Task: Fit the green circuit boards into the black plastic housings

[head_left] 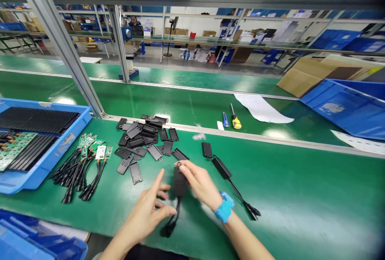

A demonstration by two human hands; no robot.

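Note:
My right hand [197, 182], with a blue band on its wrist, grips the top of a black plastic case [179, 184] near its small loop. Two short black cables [171, 226] hang from the lower end of that case. My left hand [149, 204] is beside the case, its fingers spread and the thumb close to the cables; whether the thumb touches them I cannot tell. To the right lies another cased unit [221, 167] with its cable, below a loose black cover [207, 150]. A pile of black case halves [144, 134] lies beyond my hands.
Circuit boards with black cables [87, 164] lie left, beside a blue tray [64, 140] of black parts and boards. Past the metal rail are a yellow screwdriver [236, 122], a blue cutter [225, 119] and paper [260, 107]. A blue bin [343, 105] stands right; a metal post [64, 47] rises left.

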